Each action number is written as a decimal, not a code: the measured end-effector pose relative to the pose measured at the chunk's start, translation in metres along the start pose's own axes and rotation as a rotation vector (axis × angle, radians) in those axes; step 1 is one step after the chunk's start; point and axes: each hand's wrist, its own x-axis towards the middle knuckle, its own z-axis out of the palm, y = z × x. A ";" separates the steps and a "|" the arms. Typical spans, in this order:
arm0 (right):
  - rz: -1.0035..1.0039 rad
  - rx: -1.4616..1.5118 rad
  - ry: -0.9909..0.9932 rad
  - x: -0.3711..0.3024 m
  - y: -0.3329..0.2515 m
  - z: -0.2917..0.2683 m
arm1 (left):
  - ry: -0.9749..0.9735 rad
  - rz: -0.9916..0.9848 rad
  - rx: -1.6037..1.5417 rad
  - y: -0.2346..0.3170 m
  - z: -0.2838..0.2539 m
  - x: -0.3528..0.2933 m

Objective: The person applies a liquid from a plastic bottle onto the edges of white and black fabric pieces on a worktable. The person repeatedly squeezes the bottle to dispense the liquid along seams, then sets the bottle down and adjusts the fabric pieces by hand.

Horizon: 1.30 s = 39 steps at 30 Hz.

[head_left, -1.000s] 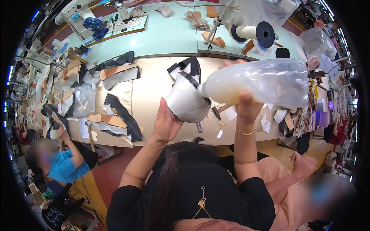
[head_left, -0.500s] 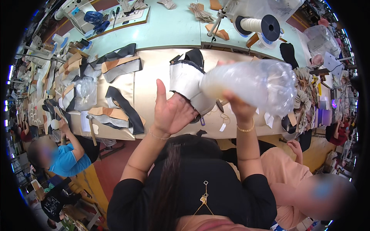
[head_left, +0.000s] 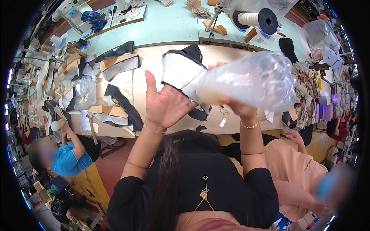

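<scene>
A worker's right hand wraps its fingers around a cloudy plastic bottle, its narrow end overlapping a white piece just beyond the fingers of the left hand, which stretch out, thumb spread wide. A seam across the piece appears done; how much work remains cannot be told, though tan-and-black pieces lie well left of those fingers.

I count two hands of mine, one left hand and one right hand, with one bracelet on each wrist. There is one clear bottle, one white black-edged piece, one blue fan, one large white spool and one white tag. Nearest me are two co-workers. Leftward lie at least three tan-and-black pieces; the heap beyond overlaps too much to count.
</scene>
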 end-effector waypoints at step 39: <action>-0.088 0.244 0.585 0.003 -0.002 -0.020 | 0.057 -0.017 0.065 0.002 -0.017 -0.007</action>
